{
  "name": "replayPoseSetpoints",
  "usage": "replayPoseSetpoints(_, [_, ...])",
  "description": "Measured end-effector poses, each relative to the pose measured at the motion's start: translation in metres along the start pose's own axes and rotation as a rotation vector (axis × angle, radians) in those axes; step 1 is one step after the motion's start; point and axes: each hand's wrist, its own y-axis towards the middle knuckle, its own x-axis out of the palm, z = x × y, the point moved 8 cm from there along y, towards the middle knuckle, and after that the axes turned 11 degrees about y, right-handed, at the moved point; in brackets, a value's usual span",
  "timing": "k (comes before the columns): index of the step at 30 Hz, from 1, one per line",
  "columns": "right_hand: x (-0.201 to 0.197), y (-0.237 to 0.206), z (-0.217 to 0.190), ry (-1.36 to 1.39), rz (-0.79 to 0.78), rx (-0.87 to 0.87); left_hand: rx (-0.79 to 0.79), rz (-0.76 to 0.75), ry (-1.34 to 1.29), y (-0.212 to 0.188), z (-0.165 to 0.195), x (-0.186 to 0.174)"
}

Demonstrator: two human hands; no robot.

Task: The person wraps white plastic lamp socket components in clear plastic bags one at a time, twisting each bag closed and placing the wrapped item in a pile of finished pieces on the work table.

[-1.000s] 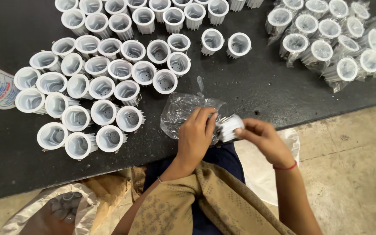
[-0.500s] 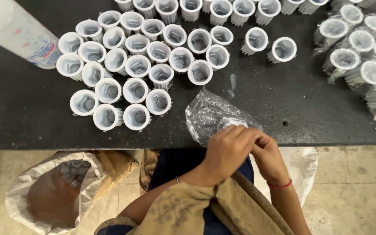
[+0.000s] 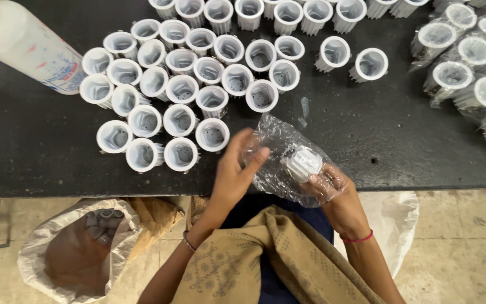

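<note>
My right hand [image 3: 336, 194] is pushed inside a clear plastic bag [image 3: 279, 155] and grips a small white ribbed cup-shaped part [image 3: 302, 163] in it. My left hand [image 3: 234, 169] pinches the bag's left edge between thumb and fingers. Both hands hover at the near edge of the black table [image 3: 29, 157]. Just left of my left hand stand several open white cups [image 3: 212, 134], mouths up, packed in a cluster.
A white plastic bottle [image 3: 23, 42] lies at the far left. Bagged white cups [image 3: 459, 65] are piled at the right. A woven sack [image 3: 77, 253] holding more cups sits on the floor at my left; a white bag [image 3: 397, 217] hangs below the table's edge.
The hands have separated: my right hand has gone into the bag with the white part, and my left hand now holds the bag's edge. The view has shifted a little.
</note>
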Motion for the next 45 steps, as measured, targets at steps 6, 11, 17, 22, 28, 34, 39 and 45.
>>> replayPoseSetpoints(6, [0.014,-0.014,-0.019,-0.309,-0.020,-0.015,-0.235,-0.276,-0.410,-0.008,-0.026,0.033])
replayPoseSetpoints(11, [0.037,-0.019,-0.035,-0.451,-0.138,-0.098,-0.179,-0.407,-0.553,-0.011,-0.027,0.056])
replayPoseSetpoints(17, [0.046,-0.044,-0.077,-0.733,-0.116,-0.217,-0.429,-0.294,-0.823,-0.009,-0.062,0.060])
replayPoseSetpoints(22, [0.026,-0.072,-0.139,-0.753,-0.005,-0.538,-0.415,-0.273,-1.135,-0.004,-0.062,0.046])
replayPoseSetpoints(28, [0.059,-0.040,-0.071,-0.679,-0.166,-0.444,-0.325,-0.288,-1.056,-0.009,-0.052,0.075])
replayPoseSetpoints(34, [0.085,-0.027,-0.089,-0.550,-0.160,-0.633,-0.089,-0.202,-0.609,-0.023,-0.054,0.070])
replayPoseSetpoints(39, [0.079,-0.020,-0.083,-0.455,-0.088,-0.511,-0.358,-0.309,-0.936,-0.031,-0.065,0.078])
replayPoseSetpoints(45, [0.086,-0.042,-0.081,-0.703,0.024,-0.822,-0.441,-0.272,-0.789,-0.001,-0.065,0.110])
